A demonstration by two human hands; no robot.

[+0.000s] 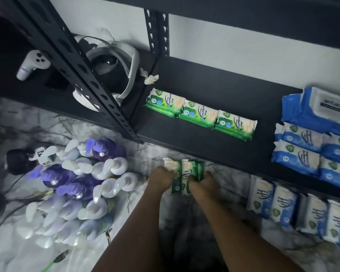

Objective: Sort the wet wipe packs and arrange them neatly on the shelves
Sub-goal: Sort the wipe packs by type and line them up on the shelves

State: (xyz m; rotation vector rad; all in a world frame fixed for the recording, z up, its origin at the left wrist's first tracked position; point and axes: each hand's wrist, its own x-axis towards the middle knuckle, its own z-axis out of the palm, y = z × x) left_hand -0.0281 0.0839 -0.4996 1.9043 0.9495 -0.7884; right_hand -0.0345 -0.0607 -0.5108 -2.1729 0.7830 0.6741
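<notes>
While three shelved green packs (200, 114) line the shelf (214, 85), our left hand (161, 179) and right hand (202, 182) squeeze a green bundle (185, 173), and floor blue packs (294, 209) wait.

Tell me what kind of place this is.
Probably a small stockroom or home storage corner, not a shop aisle: black slotted metal shelving, bulk wet wipe packs lined up on it, and a cluster of pump bottles on the marble-pattern floor. A VR headset shares the shelf.
</notes>
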